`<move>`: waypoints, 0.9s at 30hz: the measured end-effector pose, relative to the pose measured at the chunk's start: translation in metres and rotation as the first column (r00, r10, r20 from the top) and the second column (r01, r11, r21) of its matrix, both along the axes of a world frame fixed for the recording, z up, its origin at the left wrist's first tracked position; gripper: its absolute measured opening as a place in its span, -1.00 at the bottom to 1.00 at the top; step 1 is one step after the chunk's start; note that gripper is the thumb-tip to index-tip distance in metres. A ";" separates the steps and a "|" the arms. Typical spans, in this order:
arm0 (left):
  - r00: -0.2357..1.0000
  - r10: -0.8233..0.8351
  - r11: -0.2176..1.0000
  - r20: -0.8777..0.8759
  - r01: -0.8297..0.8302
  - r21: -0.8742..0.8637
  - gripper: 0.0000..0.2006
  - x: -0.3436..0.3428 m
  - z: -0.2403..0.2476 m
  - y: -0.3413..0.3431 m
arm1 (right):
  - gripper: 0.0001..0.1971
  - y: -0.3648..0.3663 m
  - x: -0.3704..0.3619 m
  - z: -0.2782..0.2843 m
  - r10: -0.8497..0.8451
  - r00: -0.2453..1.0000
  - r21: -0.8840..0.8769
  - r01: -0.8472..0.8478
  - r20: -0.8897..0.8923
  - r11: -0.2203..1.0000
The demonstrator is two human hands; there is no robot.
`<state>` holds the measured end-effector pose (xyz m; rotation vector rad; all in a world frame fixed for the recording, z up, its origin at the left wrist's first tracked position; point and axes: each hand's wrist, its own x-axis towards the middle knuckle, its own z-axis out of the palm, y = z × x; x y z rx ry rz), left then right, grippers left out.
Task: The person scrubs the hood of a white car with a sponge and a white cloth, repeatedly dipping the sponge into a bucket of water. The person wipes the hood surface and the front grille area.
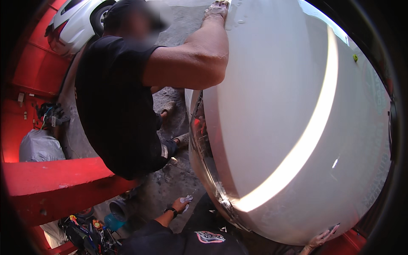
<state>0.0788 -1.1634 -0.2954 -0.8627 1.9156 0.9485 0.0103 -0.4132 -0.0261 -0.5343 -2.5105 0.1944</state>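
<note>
My left hand [180, 206], with a dark watch at its wrist, is closed around a crumpled white cloth [186, 199]. It hangs over the floor, left of the car's front and apart from it. At the lower right, my right hand [319, 240] rests against the edge of the white car hood [272, 127] with its fingers stretched out. Beside me, a co-worker in black [114, 97] reaches across to the far part of the hood. That person's hand [217, 9] looks wet or soapy, and water drops lie near it.
A headlight [202, 127] runs down the car's left edge. Left of me stands a red ledge [59, 182]. Below it are a grey bucket [118, 210], a teal container [113, 222] and cluttered tools [89, 236]. Another white car [78, 27] and a grey bag [40, 146] are farther left.
</note>
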 end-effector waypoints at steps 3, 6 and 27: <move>1.000 -0.010 1.000 -0.018 0.010 0.022 -0.49 -0.005 -0.001 0.003 | -0.51 0.003 0.002 -0.002 -0.006 1.000 0.006 0.006 0.004 1.000; 0.999 -0.006 0.999 -0.040 0.007 0.035 -0.52 -0.011 0.002 0.011 | -0.50 0.015 0.009 -0.008 0.014 1.000 -0.012 -0.014 -0.016 1.000; 0.999 0.028 0.996 -0.038 -0.025 0.085 -0.47 0.011 -0.034 0.009 | -0.49 -0.022 -0.009 0.012 -0.043 0.998 -0.106 0.039 -0.035 0.994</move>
